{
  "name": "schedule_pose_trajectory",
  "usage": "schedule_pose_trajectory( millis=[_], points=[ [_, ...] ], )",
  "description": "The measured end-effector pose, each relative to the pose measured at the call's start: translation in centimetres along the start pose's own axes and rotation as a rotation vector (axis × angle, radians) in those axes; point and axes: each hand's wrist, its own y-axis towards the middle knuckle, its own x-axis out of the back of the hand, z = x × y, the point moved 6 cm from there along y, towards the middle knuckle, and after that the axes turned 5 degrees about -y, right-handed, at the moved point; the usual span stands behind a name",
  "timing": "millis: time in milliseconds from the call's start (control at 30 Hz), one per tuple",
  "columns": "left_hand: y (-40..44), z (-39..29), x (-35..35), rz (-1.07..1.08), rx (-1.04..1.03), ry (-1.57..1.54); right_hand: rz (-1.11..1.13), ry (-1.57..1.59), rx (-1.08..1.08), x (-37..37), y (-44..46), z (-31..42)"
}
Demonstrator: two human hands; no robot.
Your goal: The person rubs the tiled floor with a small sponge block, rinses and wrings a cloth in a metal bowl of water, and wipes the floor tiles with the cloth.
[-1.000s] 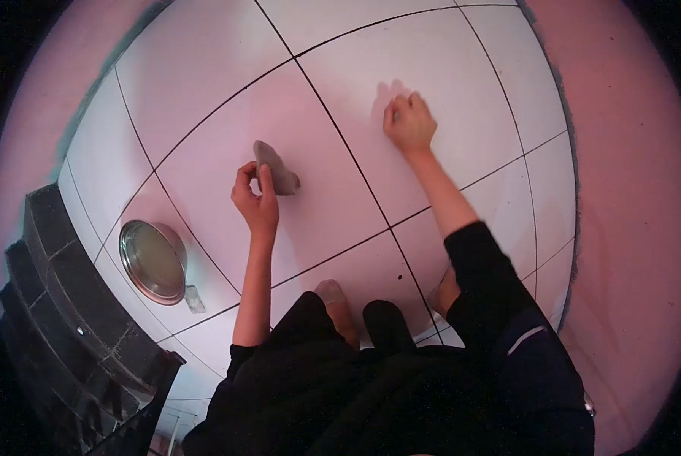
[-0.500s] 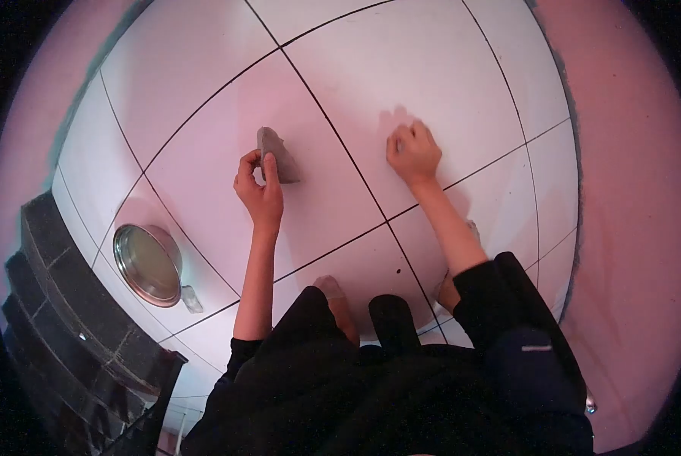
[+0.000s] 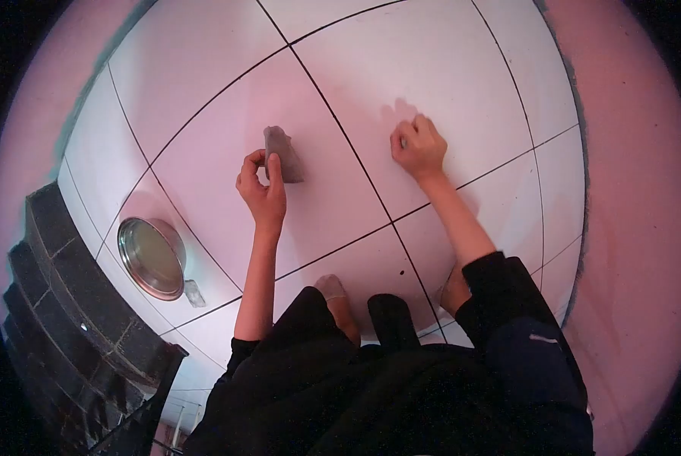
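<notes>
The right hand (image 3: 422, 154) had drawn nearer the body, curled closed, contents unclear to me, while the left hand (image 3: 264, 196) pinched the grey piece (image 3: 286, 161), its handling, I judged, unfinished.

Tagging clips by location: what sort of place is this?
Likely inside a home, perhaps a hallway or stair landing; can't be sure which. Clues: the light tiled floor, what looks like a pinkish wall at the right, and dark step-like blocks at the left.
</notes>
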Motion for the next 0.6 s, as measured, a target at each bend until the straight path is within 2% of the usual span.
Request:
schedule_pose_trajectory(
  millis=[133,200,300,400,467,567,600],
  points=[
    [-0.6,-0.1,0.2,0.004,0.009,0.005,-0.068,-0.001,0.008,-2.5,6.2,-2.2],
    [-0.6,-0.1,0.5,-0.001,-0.020,0.041,-0.083,-0.110,-0.076,-3.6,8.4,-3.2],
    [-1.0,0.0,1.1,-0.009,-0.048,0.079,-0.042,-0.130,-0.141,-2.6,6.3,-2.7],
    [-0.9,0.4,1.4,-0.019,-0.051,0.063,-0.061,-0.070,-0.055,-0.4,0.8,-1.2],
    [-0.9,0.5,1.3,-0.023,-0.037,0.051,0.075,-0.049,-0.001,-0.4,-0.3,-0.8],
    [-1.3,0.4,1.1,-0.010,-0.014,0.055,-0.018,-0.030,0.111,-0.7,2.6,-1.3],
    [-1.3,0.3,1.0,-0.013,-0.020,0.061,-0.032,-0.043,0.087,-1.4,4.0,-2.1]
  ],
)
